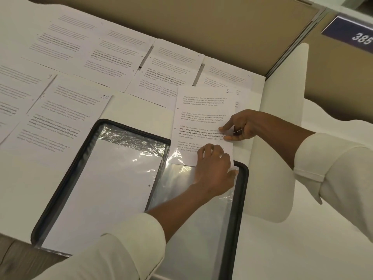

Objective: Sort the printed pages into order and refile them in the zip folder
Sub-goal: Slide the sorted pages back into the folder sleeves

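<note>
The black zip folder point(60, 184) lies open on the white desk, with clear plastic sleeves inside. A blank-side sheet point(113, 188) sits in the left sleeve. The page marked 2 point(201, 116) stands half inside the top of the right sleeve point(201, 219). My right hand point(240, 126) pinches that page's right edge between thumb and fingers. My left hand point(214, 168) holds the mouth of the right sleeve at its top right corner, over the page's bottom edge. Printed pages lie in rows beyond, one marked 10 point(60, 122).
Several more printed pages point(113, 57) cover the desk at the back and left. A tan partition wall point(201, 23) closes the far side, with a blue sign reading 385 point(355, 35) at the upper right. The desk's near edge shows at the bottom left.
</note>
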`<move>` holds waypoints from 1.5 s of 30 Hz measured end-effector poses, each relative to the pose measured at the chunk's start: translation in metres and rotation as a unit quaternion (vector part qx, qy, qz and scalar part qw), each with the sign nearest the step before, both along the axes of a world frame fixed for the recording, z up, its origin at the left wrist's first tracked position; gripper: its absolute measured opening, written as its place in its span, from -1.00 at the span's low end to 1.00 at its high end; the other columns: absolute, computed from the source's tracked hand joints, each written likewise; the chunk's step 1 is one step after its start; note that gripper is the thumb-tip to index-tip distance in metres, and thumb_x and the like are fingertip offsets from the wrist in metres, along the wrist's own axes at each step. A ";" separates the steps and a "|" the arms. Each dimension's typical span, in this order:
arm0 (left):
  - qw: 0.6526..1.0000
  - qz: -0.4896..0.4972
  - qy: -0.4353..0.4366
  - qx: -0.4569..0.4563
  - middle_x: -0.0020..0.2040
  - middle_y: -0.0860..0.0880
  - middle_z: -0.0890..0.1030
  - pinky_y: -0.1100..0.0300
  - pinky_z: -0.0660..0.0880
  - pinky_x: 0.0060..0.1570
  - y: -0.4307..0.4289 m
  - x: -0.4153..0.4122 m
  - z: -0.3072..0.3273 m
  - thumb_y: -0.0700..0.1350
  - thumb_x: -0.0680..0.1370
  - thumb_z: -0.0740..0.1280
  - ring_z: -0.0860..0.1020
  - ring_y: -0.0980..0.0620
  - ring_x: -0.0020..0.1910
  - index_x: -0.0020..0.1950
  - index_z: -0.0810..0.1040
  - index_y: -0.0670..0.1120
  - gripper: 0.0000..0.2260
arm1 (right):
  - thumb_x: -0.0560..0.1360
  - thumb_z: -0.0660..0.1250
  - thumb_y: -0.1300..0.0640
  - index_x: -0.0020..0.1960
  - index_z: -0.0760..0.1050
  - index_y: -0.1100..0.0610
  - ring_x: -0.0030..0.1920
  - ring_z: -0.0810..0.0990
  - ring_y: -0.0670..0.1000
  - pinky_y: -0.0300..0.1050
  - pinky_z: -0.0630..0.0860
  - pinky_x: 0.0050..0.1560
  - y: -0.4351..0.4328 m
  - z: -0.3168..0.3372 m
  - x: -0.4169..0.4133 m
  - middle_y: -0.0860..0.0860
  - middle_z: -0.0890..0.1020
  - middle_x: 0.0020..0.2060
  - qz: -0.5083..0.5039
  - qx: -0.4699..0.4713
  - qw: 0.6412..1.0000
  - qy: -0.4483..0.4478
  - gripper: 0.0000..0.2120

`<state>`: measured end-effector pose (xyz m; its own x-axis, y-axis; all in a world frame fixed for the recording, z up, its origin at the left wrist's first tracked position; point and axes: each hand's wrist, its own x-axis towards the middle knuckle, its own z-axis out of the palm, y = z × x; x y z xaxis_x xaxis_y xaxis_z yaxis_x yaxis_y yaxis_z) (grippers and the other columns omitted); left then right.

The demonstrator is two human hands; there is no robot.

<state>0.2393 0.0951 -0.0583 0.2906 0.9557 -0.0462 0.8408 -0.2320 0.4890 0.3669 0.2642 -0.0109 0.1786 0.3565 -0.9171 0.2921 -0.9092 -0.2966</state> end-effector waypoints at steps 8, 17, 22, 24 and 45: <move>0.998 0.041 0.008 -0.044 0.32 -0.06 0.56 -0.06 0.30 0.47 0.005 0.018 0.008 0.10 0.59 0.39 0.38 -0.07 0.33 0.20 0.63 -0.05 -0.71 | 0.39 0.60 0.38 0.29 0.55 0.23 0.12 0.66 0.23 0.09 0.72 0.04 -0.005 0.006 -0.002 0.22 0.63 0.18 -0.008 0.000 1.000 0.021 -0.49; 0.995 0.100 -0.008 -0.014 0.30 -0.08 0.57 -0.04 0.37 0.41 0.007 0.027 0.000 0.13 0.59 0.42 0.40 -0.10 0.35 0.19 0.65 -0.06 -0.69 | 0.43 0.58 0.38 0.23 0.58 0.23 0.04 0.69 0.23 0.12 0.72 0.05 -0.011 0.012 -0.002 0.23 0.68 0.09 -0.016 -0.008 0.999 0.026 -0.59; 0.984 0.157 -0.080 0.028 0.27 -0.08 0.55 -0.07 0.41 0.32 0.021 -0.001 -0.003 0.08 0.57 0.46 0.40 -0.12 0.35 0.12 0.63 -0.02 -0.77 | 0.43 0.60 0.33 0.20 0.57 0.22 0.03 0.70 0.23 0.13 0.71 0.08 -0.019 0.013 -0.002 0.22 0.68 0.01 -0.022 -0.007 1.000 0.010 -0.61; 0.977 0.192 -0.082 0.039 0.20 -0.09 0.55 -0.09 0.42 0.23 0.035 -0.025 -0.005 0.05 0.54 0.47 0.41 -0.15 0.28 0.06 0.61 -0.02 -0.80 | 0.44 0.61 0.26 0.21 0.56 0.21 0.01 0.70 0.24 0.12 0.72 0.04 -0.022 0.013 -0.004 0.23 0.69 0.01 -0.028 -0.003 1.000 0.005 -0.61; 0.913 0.267 -0.191 -0.243 0.08 -0.04 0.68 0.04 0.66 0.04 0.136 -0.122 0.014 -0.20 0.44 0.62 0.67 -0.07 0.06 0.02 0.63 -0.05 -0.75 | 0.31 0.61 -0.32 0.14 0.55 0.11 -0.01 0.71 0.12 0.00 0.71 0.01 -0.065 0.007 -0.004 0.10 0.70 0.01 -0.128 0.046 0.991 -0.009 -0.36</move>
<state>0.1174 0.2309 -0.0447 -0.1278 0.8596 -0.4947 0.5172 0.4834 0.7063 0.3629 0.1991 -0.0042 0.2902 0.3802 -0.8782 0.0625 -0.9233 -0.3790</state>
